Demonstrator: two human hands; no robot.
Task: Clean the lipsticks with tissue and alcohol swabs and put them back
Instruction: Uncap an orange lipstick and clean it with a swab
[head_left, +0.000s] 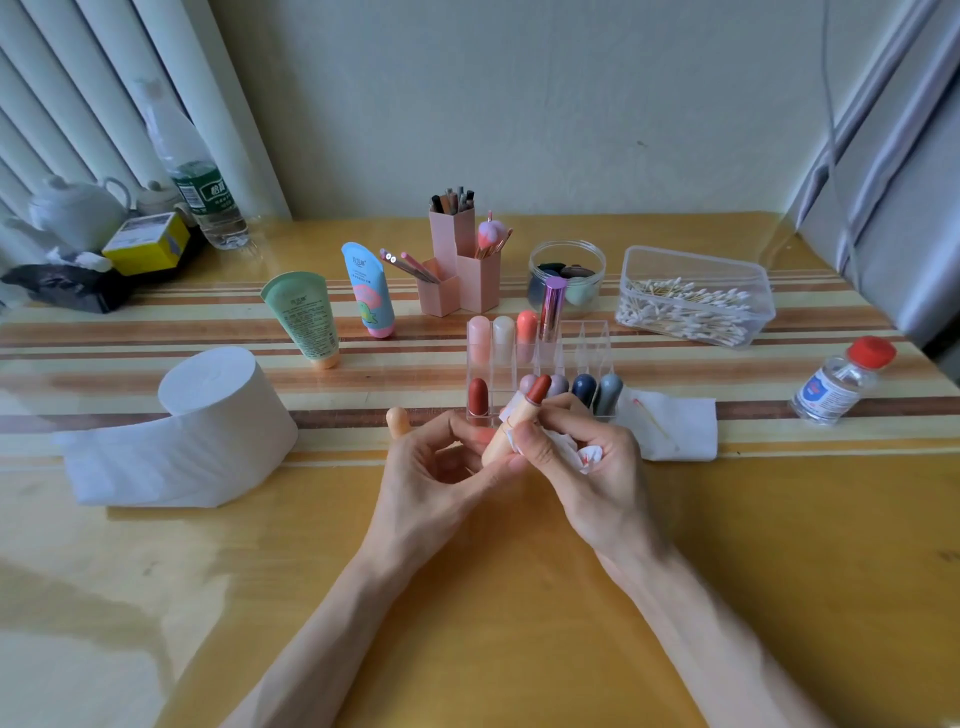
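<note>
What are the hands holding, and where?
The left hand pinches an open lipstick by its base; the right hand grips a crumpled tissue against its neck.

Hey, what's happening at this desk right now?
A person is cleaning an uncapped lipstick: the left hand holds its peach tube, and the right hand pinches a stained tissue against it. A peach cap stands on the table nearby, and the other lipsticks wait in the clear organizer behind.

Bare left hand (441, 462), bare right hand (587, 467); left forearm (311, 639), right forearm (717, 639) bare.
</note>
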